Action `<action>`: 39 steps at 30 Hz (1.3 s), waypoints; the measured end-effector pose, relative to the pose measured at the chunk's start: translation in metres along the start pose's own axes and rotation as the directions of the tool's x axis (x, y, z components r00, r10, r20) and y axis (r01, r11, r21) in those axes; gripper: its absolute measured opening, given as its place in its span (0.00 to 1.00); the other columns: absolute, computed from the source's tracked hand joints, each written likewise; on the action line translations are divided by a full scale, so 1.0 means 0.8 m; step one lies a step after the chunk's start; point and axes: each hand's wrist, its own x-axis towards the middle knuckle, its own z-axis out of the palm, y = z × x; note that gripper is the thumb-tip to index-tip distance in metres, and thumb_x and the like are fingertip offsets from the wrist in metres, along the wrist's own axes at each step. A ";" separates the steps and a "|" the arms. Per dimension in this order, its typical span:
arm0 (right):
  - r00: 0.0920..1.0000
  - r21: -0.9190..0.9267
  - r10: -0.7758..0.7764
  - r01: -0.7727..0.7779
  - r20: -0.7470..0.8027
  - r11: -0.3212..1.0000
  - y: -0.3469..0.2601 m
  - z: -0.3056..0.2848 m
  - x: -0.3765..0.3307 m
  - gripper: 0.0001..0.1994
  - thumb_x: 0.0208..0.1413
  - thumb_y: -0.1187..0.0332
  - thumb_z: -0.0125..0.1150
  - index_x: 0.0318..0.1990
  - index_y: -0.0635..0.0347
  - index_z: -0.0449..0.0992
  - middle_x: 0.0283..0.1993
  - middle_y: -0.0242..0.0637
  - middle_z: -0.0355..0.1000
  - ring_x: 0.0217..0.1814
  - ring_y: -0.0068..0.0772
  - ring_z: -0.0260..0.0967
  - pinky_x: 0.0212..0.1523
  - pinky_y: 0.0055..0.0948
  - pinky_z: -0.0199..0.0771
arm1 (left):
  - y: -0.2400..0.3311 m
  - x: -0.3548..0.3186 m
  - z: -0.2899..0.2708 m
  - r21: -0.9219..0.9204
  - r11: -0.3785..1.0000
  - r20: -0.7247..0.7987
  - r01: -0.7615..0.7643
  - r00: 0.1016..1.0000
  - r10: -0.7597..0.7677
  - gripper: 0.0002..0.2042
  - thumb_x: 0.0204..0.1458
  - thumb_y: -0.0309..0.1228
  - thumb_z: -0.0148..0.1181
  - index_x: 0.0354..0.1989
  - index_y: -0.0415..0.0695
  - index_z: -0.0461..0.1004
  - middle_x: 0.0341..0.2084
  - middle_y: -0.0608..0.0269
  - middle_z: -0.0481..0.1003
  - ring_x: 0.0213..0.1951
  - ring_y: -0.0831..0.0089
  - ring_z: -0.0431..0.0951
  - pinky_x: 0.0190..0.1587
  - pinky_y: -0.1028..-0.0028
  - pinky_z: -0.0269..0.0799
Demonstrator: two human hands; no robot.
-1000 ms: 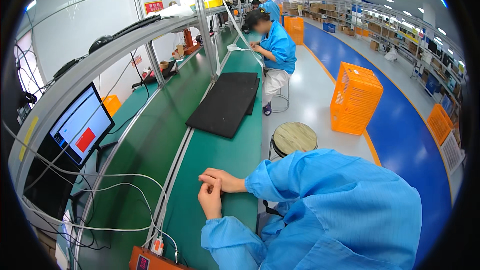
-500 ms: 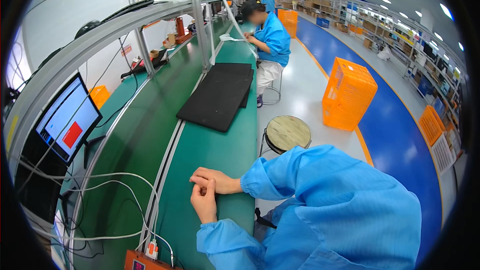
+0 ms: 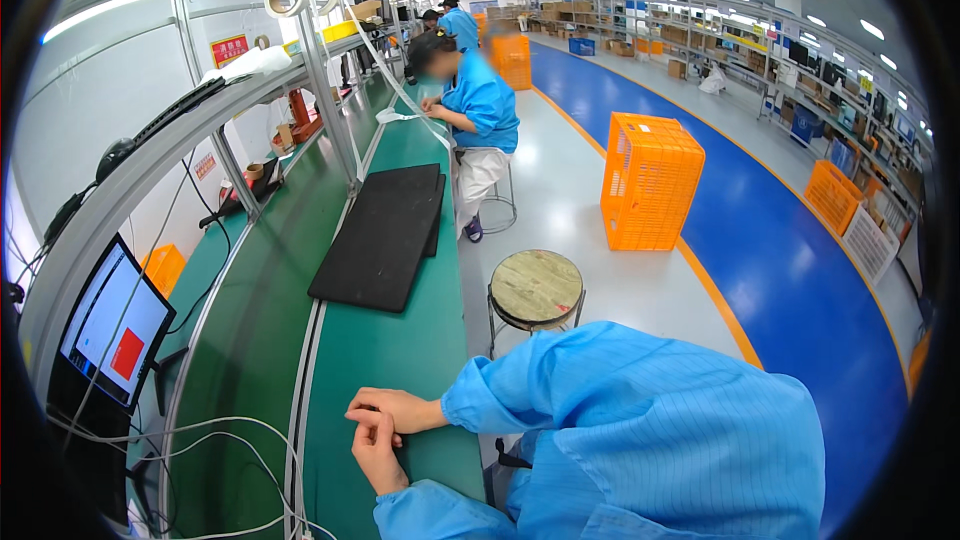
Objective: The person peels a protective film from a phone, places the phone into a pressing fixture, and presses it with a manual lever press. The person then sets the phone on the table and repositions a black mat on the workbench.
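My right hand (image 3: 398,408) and my left hand (image 3: 377,455) rest together at the near part of the green workbench (image 3: 335,355). The fingers of both hands are loosely curled and touch each other, the right hand lying across the left fingers. No object shows between them, though the insides of the palms are hidden. Blue sleeves cover both forearms. Farther along the bench, apart from my hands, lie flat black sheets (image 3: 378,240), one overlapping another.
A monitor (image 3: 112,325) stands left of the bench, with loose white cables (image 3: 240,422) near my hands. A metal frame (image 3: 150,175) carries a shelf. Beyond are a round stool (image 3: 537,288), an orange crate (image 3: 650,185) and a seated co-worker (image 3: 478,105).
The view has shifted, so the bench, stool and crate sit farther left. The orange device at the lower edge has gone out of sight. My hands stay together in much the same pose.
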 end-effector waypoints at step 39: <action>0.891 0.149 -0.341 0.310 0.301 0.939 0.013 0.038 0.083 0.14 0.53 0.58 0.59 0.40 0.57 0.77 0.37 0.38 0.74 0.35 0.36 0.72 0.36 0.32 0.74 | 0.024 -0.021 0.023 -0.331 0.941 -0.357 -0.063 0.932 -0.063 0.30 0.51 0.21 0.57 0.63 0.36 0.53 0.49 0.61 0.65 0.28 0.83 0.66 0.28 0.82 0.63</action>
